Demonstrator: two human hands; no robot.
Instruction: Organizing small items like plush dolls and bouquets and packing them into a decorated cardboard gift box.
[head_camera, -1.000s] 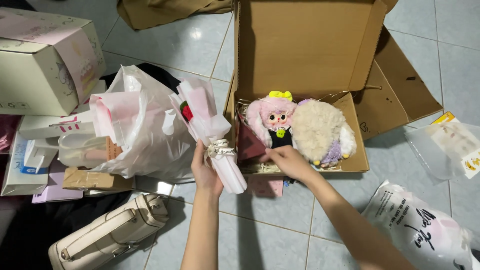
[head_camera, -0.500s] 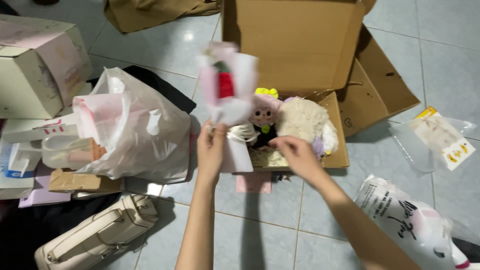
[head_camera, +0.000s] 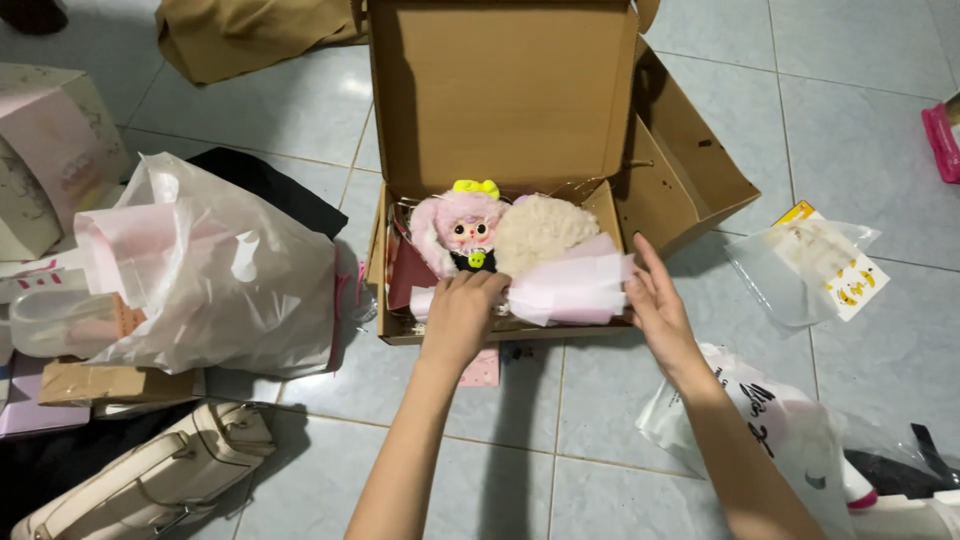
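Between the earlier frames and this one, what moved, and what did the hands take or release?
The pink wrapped bouquet went from outside the cardboard box's left side, up over it, and now lies sideways across the front of the box below the pink-haired doll and fluffy cream toy. The left hand keeps hold of its handle end; the right hand, earlier at the doll, is now open by the wrapping's right end. Dolls, white plastic bag and cream handbag stayed put.

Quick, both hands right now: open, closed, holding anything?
Left hand: closed on the stem of the pink wrapped bouquet lying across the cardboard box.
Right hand: open, empty, beside the bouquet's wide end.
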